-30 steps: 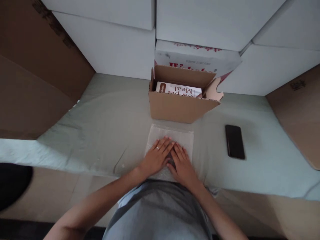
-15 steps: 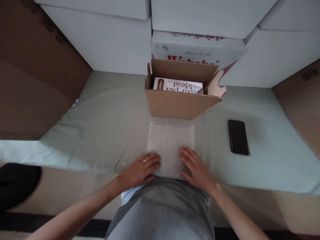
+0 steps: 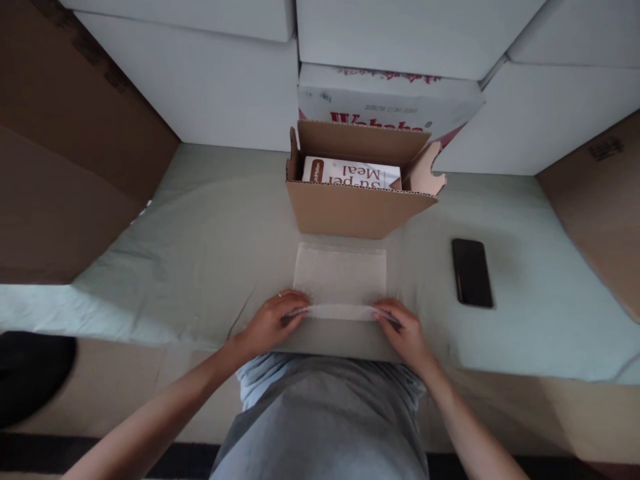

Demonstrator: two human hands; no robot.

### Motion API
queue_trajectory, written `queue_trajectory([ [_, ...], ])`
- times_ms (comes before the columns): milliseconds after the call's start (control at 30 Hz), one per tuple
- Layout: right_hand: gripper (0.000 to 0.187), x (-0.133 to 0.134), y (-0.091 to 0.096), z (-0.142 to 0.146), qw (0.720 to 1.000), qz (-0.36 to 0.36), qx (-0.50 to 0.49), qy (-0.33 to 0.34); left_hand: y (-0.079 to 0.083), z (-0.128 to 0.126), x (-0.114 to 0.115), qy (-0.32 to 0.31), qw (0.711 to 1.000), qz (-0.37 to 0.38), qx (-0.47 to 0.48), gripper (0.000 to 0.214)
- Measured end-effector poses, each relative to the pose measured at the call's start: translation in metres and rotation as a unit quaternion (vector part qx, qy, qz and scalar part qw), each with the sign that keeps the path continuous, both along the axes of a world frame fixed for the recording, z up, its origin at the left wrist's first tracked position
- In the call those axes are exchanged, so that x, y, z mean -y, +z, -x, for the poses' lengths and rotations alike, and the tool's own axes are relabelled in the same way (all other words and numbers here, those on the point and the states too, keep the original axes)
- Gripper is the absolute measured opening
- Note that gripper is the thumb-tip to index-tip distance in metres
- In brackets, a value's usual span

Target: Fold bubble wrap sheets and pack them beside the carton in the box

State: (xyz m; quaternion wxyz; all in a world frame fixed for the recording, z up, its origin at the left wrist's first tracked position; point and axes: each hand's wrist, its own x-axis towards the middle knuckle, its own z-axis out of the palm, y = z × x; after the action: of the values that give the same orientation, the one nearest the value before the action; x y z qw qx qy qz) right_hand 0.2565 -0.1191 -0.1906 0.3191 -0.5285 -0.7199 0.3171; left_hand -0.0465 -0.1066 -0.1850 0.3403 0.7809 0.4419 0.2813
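Note:
A translucent whitish bubble-wrap sheet or pouch [image 3: 343, 273] lies on the cloth-covered table in front of me, its near edge lifted toward me. My left hand [image 3: 277, 319] pinches the left corner of that edge between thumb and fingers. At the right corner my right hand [image 3: 397, 325] grips the same edge in a like pinch. Just beyond the sheet stands an open brown cardboard box [image 3: 355, 210], flaps up. Inside it rests a white carton [image 3: 350, 172] printed "Super Meal", only its upper part showing.
A black phone [image 3: 473, 273] lies to the right on the green cloth [image 3: 210, 233]. White boxes [image 3: 230, 87] are stacked along the back. Large brown cartons stand at the left [image 3: 65, 167] and right [image 3: 600, 207]. A dark round object [image 3: 35, 373] sits below the table's left edge.
Both hands have gone from lying on the sheet with fingers spread to pinching its near edge. That edge is now raised and farther from my body.

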Motion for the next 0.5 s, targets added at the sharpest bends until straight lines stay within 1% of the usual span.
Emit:
queue_trajectory([
  [100, 0.017, -0.001, -0.006, 0.004, 0.998, -0.009, 0.016, -0.064, -0.006, -0.004, 0.0, 0.105, 0.994, 0.013, -0.013, 0.018],
  [200, 0.03, 0.0, -0.014, 0.009, 0.99, -0.044, 0.06, -0.116, -0.01, -0.01, 0.001, 0.16, 0.986, 0.018, -0.035, 0.02],
  [300, 0.042, -0.002, -0.02, 0.011, 0.981, -0.072, 0.106, -0.142, -0.013, -0.015, 0.0, 0.193, 0.979, 0.017, -0.068, 0.034],
  [367, 0.044, -0.004, -0.022, 0.012, 0.978, -0.076, 0.141, -0.135, -0.015, -0.017, 0.0, 0.203, 0.975, -0.006, -0.094, 0.041],
  [433, 0.043, -0.007, -0.022, 0.012, 0.975, -0.074, 0.172, -0.123, -0.018, -0.017, -0.001, 0.2, 0.971, -0.037, -0.125, 0.042],
  [500, 0.042, -0.009, -0.022, 0.012, 0.972, -0.07, 0.192, -0.117, -0.02, -0.017, -0.003, 0.198, 0.965, -0.051, -0.161, 0.042],
])
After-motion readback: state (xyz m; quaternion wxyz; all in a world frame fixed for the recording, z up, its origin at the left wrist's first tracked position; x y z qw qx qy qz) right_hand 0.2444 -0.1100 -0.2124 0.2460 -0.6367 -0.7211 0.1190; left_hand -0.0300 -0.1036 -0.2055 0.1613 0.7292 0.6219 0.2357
